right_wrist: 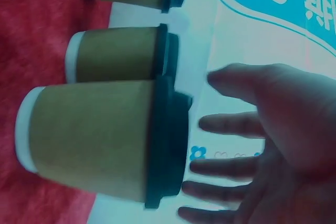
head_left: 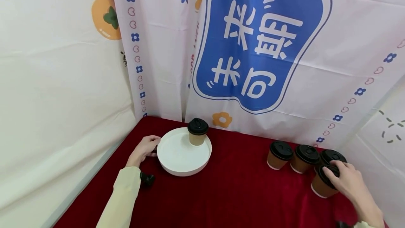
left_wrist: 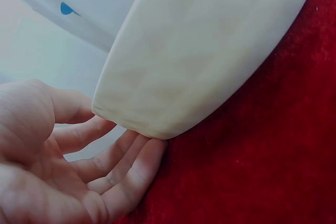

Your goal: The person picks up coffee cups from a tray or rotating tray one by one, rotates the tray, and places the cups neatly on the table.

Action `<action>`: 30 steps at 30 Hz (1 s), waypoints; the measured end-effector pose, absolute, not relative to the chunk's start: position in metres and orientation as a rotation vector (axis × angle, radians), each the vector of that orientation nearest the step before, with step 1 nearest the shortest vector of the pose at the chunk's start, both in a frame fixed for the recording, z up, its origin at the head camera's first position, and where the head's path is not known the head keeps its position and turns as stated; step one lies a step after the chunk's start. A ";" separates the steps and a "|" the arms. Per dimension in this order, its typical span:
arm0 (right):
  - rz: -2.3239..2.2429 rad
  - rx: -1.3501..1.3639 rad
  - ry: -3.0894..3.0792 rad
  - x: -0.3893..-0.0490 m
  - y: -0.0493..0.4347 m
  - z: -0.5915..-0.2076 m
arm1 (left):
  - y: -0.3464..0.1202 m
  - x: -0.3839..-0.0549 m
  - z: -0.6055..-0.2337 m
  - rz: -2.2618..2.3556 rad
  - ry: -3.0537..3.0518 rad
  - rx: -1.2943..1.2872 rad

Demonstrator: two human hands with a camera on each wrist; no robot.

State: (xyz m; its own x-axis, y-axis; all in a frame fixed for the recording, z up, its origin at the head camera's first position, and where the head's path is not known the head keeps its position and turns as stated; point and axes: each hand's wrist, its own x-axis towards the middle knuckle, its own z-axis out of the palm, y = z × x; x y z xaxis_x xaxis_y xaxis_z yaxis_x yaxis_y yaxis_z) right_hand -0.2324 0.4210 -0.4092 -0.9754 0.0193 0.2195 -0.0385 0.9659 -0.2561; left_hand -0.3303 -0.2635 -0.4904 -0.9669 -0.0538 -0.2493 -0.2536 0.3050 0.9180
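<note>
At the left of the red cloth, a round white tray point(head_left: 180, 152) holds one brown paper cup with a black lid point(head_left: 197, 132) near its far rim. My left hand point(head_left: 147, 147) is at the tray's left edge, its fingertips touching the outer wall; the left wrist view shows the fingers point(left_wrist: 139, 169) loosely bent against that wall. On the right, my right hand point(head_left: 348, 180) is over the lid of the nearest brown cup point(head_left: 324, 185). In the right wrist view its fingers are spread, a little apart from the black lid point(right_wrist: 169, 145).
Beside that cup stand more lidded cups: one partly hidden behind it point(head_left: 332, 156), another further left point(head_left: 303, 159) and the leftmost point(head_left: 278, 156). A printed white curtain point(head_left: 164, 62) hangs behind the red cloth point(head_left: 234, 185), with white walls at both sides.
</note>
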 end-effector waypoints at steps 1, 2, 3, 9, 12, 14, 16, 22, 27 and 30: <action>0.399 0.024 -2.844 -0.232 0.418 -0.408 | -0.263 -0.330 -0.490 1.733 2.394 -0.282; 0.423 0.036 -2.792 -0.233 0.415 -0.407 | -0.263 -0.330 -0.490 1.731 2.397 -0.273; 0.451 0.050 -2.740 -0.233 0.412 -0.405 | -0.262 -0.330 -0.490 1.731 2.397 -0.278; 0.588 0.104 -2.522 -0.240 0.390 -0.397 | -0.261 -0.330 -0.488 1.727 2.405 -0.285; 0.714 0.098 -2.481 -0.246 0.380 -0.393 | -0.261 -0.329 -0.488 1.729 2.409 -0.278; 0.815 0.107 -2.478 -0.250 0.372 -0.390 | -0.261 -0.329 -0.488 1.730 2.408 -0.281; 0.909 0.132 -2.471 -0.255 0.361 -0.388 | -0.262 -0.329 -0.489 1.728 2.406 -0.280; 1.085 0.265 -2.444 -0.271 0.330 -0.384 | -0.261 -0.329 -0.491 1.732 2.399 -0.272; 1.231 0.352 -2.412 -0.282 0.307 -0.384 | -0.260 -0.329 -0.489 1.732 2.386 -0.258; 1.366 0.391 -2.397 -0.289 0.292 -0.383 | -0.262 -0.329 -0.488 1.724 2.392 -0.269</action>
